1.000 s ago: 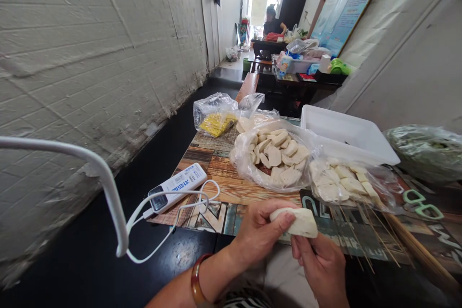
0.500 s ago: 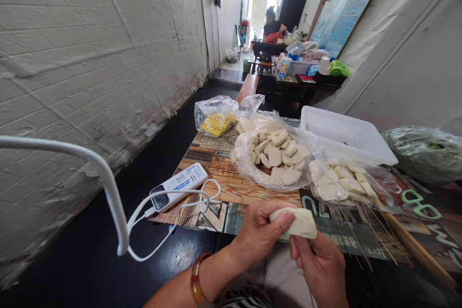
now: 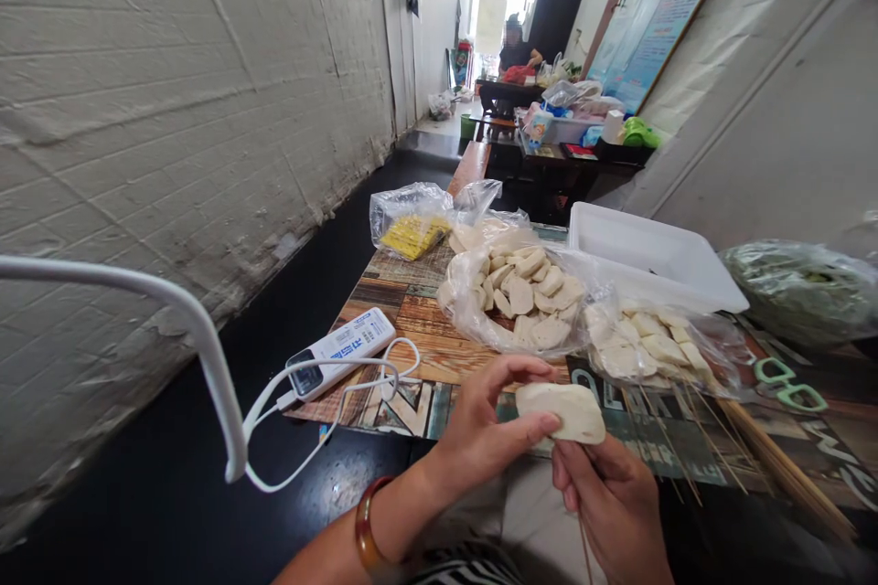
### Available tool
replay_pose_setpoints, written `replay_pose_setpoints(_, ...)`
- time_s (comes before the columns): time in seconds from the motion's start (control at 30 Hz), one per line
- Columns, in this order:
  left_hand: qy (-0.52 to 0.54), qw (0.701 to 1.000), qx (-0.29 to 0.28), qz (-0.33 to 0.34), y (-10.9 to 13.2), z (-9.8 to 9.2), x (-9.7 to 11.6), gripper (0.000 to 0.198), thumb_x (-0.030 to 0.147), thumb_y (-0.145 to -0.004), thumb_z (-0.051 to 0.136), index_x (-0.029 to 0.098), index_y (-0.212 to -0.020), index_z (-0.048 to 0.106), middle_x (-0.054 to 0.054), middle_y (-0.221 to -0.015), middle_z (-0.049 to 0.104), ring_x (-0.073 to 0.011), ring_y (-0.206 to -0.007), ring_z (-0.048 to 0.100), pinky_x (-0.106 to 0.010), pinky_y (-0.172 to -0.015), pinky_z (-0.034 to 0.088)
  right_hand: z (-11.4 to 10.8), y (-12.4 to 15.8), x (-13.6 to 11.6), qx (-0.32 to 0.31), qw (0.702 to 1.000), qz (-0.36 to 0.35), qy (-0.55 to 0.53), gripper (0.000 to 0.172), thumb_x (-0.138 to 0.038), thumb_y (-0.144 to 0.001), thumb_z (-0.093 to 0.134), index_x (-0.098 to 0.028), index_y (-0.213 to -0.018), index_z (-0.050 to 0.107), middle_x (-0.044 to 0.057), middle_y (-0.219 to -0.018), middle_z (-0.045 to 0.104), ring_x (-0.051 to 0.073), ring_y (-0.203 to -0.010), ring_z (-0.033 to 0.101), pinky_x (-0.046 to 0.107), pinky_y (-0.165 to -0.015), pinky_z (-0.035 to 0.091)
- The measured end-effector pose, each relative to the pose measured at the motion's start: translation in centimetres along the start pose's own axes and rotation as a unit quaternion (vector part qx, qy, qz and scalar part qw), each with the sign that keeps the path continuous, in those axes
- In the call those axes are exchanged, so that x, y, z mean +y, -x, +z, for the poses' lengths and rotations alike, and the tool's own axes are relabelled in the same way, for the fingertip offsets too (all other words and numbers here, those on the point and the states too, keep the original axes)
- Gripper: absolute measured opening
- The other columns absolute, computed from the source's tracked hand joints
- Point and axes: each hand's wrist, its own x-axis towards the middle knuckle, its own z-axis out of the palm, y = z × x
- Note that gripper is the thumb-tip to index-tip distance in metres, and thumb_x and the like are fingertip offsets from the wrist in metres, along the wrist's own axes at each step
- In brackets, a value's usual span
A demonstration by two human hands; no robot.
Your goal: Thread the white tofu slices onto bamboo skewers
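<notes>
A pale, flat oblong slice of food (image 3: pixel 561 411) is held up near the table's front edge. My right hand (image 3: pixel 610 494) is closed under it, pinching a thin bamboo skewer (image 3: pixel 585 544) whose lower end hangs below the fist. Whether the skewer's tip is inside the slice is hidden. To the left, my left hand (image 3: pixel 490 416) has its fingers raised and apart, with the thumb resting against the slice's near face. Beyond both hands lies a clear plastic bag of similar pale slices (image 3: pixel 521 297). Another bag of pale pieces (image 3: pixel 645 343) sits to its right.
Loose skewers (image 3: pixel 676 439) and a thick skewer bundle (image 3: pixel 788 466) lie at right, near green-handled scissors (image 3: pixel 788 384). A white tub (image 3: pixel 651 247) stands behind. On the left are a power bank (image 3: pixel 343 352) with a white cable and a bagged yellow item (image 3: pixel 415 236). A person (image 3: pixel 514 50) sits far back.
My left fingers have lifted off the slice and spread, where before they gripped its left end. The slice now shows more of its broad face. The right hand stays nearly in place.
</notes>
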Motion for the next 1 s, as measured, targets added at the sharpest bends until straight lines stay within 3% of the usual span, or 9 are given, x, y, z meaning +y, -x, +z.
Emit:
replay_pose_setpoints(0.1, -0.119, 0.985, 0.063, 0.112, -0.1, -0.3, 0.3, 0.013, 0.018, -0.082, 0.067, 0.019, -0.095, 0.066, -0.006, -0.100, 0.068, -0.0189, -0.098, 0.062, -0.033, -0.090, 0.047, 0.1, 0.2, -0.2, 0.005, 1.000, -0.014, 0.003, 0.036, -0.038, -0.086, 0.065, -0.020, -0.056, 0.061, -0.003, -0.048, 0.056, 0.009, -0.035, 0.047, 0.020, -0.037, 0.037)
replay_pose_setpoints(0.2, -0.187, 0.961, 0.083, 0.184, 0.0, -0.2, 0.4, 0.013, 0.012, -0.083, 0.064, 0.020, -0.094, 0.066, -0.005, -0.097, 0.067, -0.0165, -0.093, 0.062, -0.030, -0.084, 0.048, 0.0, 0.3, -0.3, -0.003, 0.999, -0.022, 0.024, 0.034, -0.038, -0.087, 0.064, -0.020, -0.058, 0.061, -0.004, -0.049, 0.056, 0.008, -0.036, 0.047, 0.019, -0.038, 0.038)
replay_pose_setpoints(0.33, -0.231, 0.942, 0.093, 0.224, 0.2, 0.1, 0.4, 0.014, 0.008, -0.082, 0.065, 0.019, -0.091, 0.066, -0.004, -0.092, 0.066, -0.0154, -0.089, 0.061, -0.028, -0.079, 0.048, 0.0, 0.6, -0.7, 0.000, 0.996, -0.041, 0.082, 0.036, -0.039, -0.089, 0.060, -0.021, -0.058, 0.060, -0.003, -0.049, 0.056, 0.010, -0.037, 0.049, 0.021, -0.041, 0.039)
replay_pose_setpoints(0.5, -0.273, 0.922, 0.092, 0.258, 0.3, 0.2, 0.3, 0.014, 0.005, -0.082, 0.061, 0.019, -0.086, 0.062, -0.005, -0.093, 0.064, -0.0167, -0.090, 0.060, -0.032, -0.082, 0.048, 0.7, 1.0, -1.8, 0.051, 0.985, -0.053, 0.158, 0.038, -0.044, -0.088, 0.059, -0.022, -0.056, 0.059, -0.004, -0.047, 0.054, 0.010, -0.040, 0.048, 0.022, -0.046, 0.039)
replay_pose_setpoints(0.67, -0.311, 0.899, 0.064, 0.300, 1.0, 0.2, 0.3, 0.017, 0.003, -0.081, 0.055, 0.020, -0.087, 0.056, -0.006, -0.094, 0.063, -0.0185, -0.092, 0.058, -0.039, -0.090, 0.045, 0.9, 1.0, -1.6, 0.063, 0.988, -0.020, 0.143, 0.039, -0.048, -0.087, 0.059, -0.021, -0.057, 0.060, -0.004, -0.048, 0.053, 0.009, -0.038, 0.046, 0.022, -0.044, 0.038)
replay_pose_setpoints(0.77, -0.240, 0.936, 0.086, 0.245, 1.1, -0.2, -0.1, 0.013, 0.006, -0.084, 0.051, 0.020, -0.082, 0.052, -0.004, -0.088, 0.061, -0.0166, -0.088, 0.058, -0.033, -0.083, 0.046, 0.5, 0.8, -0.6, 0.058, 0.996, 0.026, 0.059, 0.038, -0.050, -0.084, 0.063, -0.020, -0.061, 0.063, -0.003, -0.049, 0.054, 0.008, -0.037, 0.044, 0.021, -0.039, 0.035)
replay_pose_setpoints(0.87, -0.126, 0.980, 0.111, 0.104, 0.6, -0.8, -0.6, 0.012, 0.021, -0.091, 0.052, 0.018, -0.081, 0.057, -0.005, -0.088, 0.061, -0.0169, -0.088, 0.058, -0.031, -0.081, 0.046, 0.6, 0.5, 0.3, 0.027, 0.997, 0.071, -0.014, 0.038, -0.052, -0.081, 0.067, -0.018, -0.062, 0.064, -0.004, -0.047, 0.052, 0.007, -0.036, 0.041, 0.019, -0.037, 0.030)
replay_pose_setpoints(0.93, -0.021, 0.997, 0.079, -0.002, 0.2, -0.9, -1.0, 0.019, 0.034, -0.086, 0.061, 0.016, -0.094, 0.063, -0.009, -0.097, 0.065, -0.0200, -0.094, 0.059, -0.032, -0.083, 0.046, 1.0, 0.3, 0.5, -0.004, 0.995, 0.092, -0.044, 0.037, -0.052, -0.081, 0.067, -0.018, -0.067, 0.065, -0.005, -0.048, 0.052, 0.006, -0.036, 0.039, 0.018, -0.037, 0.028)
replay_pose_setpoints(1.0, 0.085, 0.991, 0.031, -0.103, 0.0, -0.7, -1.3, 0.039, 0.039, -0.077, 0.073, 0.015, -0.107, 0.064, -0.011, -0.101, 0.068, -0.0213, -0.093, 0.062, -0.031, -0.080, 0.048, 1.4, 0.2, 0.5, -0.026, 0.993, 0.097, -0.060, 0.035, -0.051, -0.083, 0.066, -0.018, -0.070, 0.066, -0.006, -0.048, 0.052, 0.006, -0.037, 0.039, 0.018, -0.038, 0.028)
